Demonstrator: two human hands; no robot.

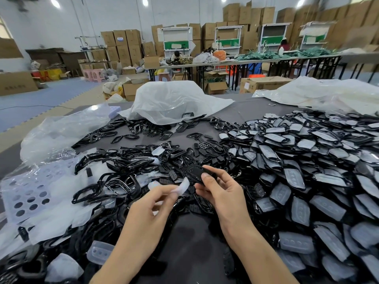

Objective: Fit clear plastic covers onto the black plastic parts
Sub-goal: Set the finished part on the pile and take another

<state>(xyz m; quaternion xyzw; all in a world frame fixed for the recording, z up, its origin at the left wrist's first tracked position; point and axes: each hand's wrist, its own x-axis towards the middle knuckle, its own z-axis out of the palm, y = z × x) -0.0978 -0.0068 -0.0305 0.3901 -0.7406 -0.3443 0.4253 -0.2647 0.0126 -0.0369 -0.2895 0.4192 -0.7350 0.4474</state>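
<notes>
Cardboard boxes (127, 44) stack high along the far wall of this big workroom, with long tables (266, 60) in front of them and a person (176, 56) sitting at one

Close in front of me, my left grip (151, 203) is pinched on a small clear cover (181, 186), thumb and fingertips closed on its lower end so that it sticks up and to the right. My right grip (223, 193) is clamped on a black part (196, 172), thumb across its near face and fingers curled behind it. Both are lifted a little above the desk (188, 242). The cover's upper edge comes right up to the lower left edge of the black part; I cannot tell whether the two touch. The cover is not seated on the part

Under my wrists there is a bare patch of dark grey desk. Left of it and further back, loose black frames (123, 160) lie in a tangled heap, some glossy and open in the middle. A spare clear cover (100, 252) lies at the near left beside my forearm. Further left, a clear plastic sheet (30, 193) with rows of round holes lies partly over the frames

To my right, a big pile of covered parts (307, 160) spreads to the edge of the view, each black piece showing a cloudy clear face. Behind the heaps a white plastic bag (174, 99) sits crumpled on the desk, its mouth open towards me, and more crumpled plastic lies at the far right
</notes>
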